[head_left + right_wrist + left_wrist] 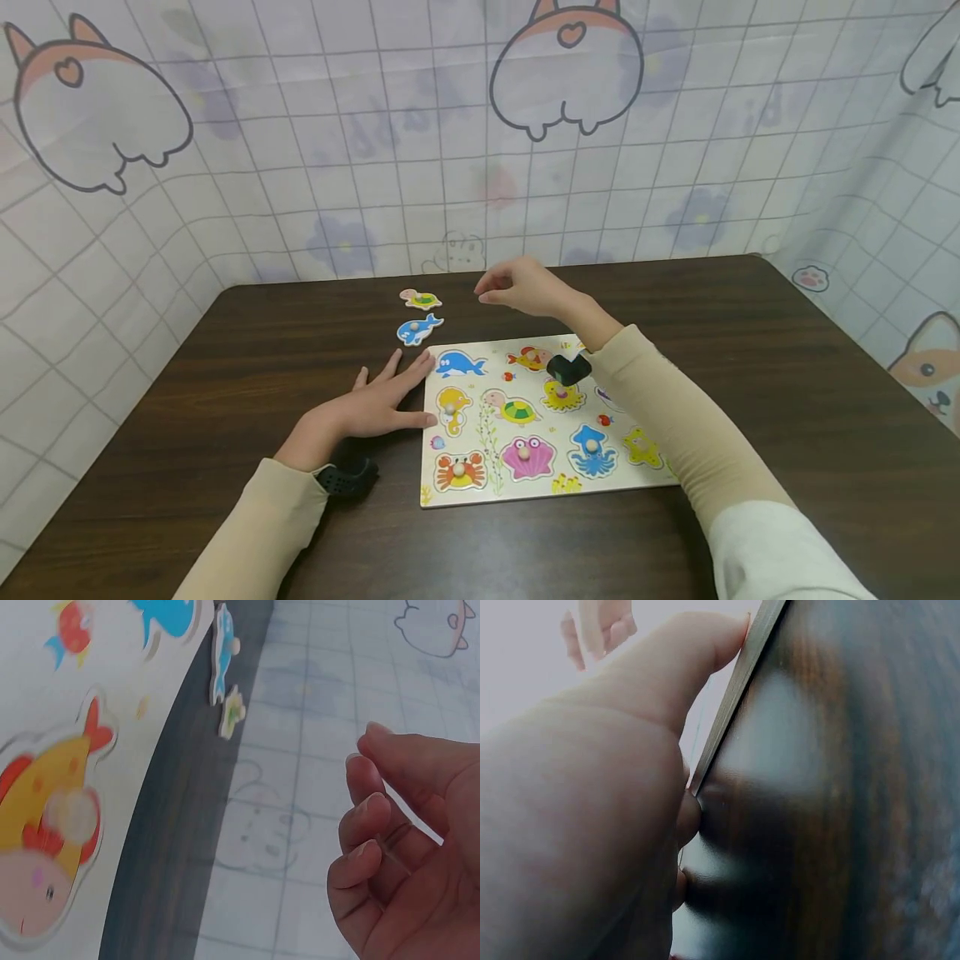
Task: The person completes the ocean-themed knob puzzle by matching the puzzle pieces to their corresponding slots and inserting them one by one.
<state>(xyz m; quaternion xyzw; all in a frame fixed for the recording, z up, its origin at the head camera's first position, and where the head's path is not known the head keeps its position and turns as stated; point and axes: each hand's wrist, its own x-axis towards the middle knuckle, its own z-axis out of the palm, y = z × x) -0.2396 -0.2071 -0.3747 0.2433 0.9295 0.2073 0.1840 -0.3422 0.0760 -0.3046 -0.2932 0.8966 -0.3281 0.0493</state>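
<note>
A wooden knob puzzle board (495,493) with sea animals lies flat on the dark table. My left hand (382,402) rests spread at its left edge, thumb and fingertips at the rim. Over the far side of the board my right hand (528,287) hovers with loosely bent fingers; nothing shows between thumb and index in the right wrist view. Left of it, behind the board, lie a turtle piece (431,301) and a blue whale piece (411,335). On the board, the printed whale (460,364) and printed turtle (517,411) show no knobs.
Knobbed pieces sit in the board, among them a crab (474,477), a pink shell (542,457), a squid (603,462) and a fish (56,795). The right forearm covers part of the board's right side. A patterned wall cloth (420,167) hangs behind the table (187,467).
</note>
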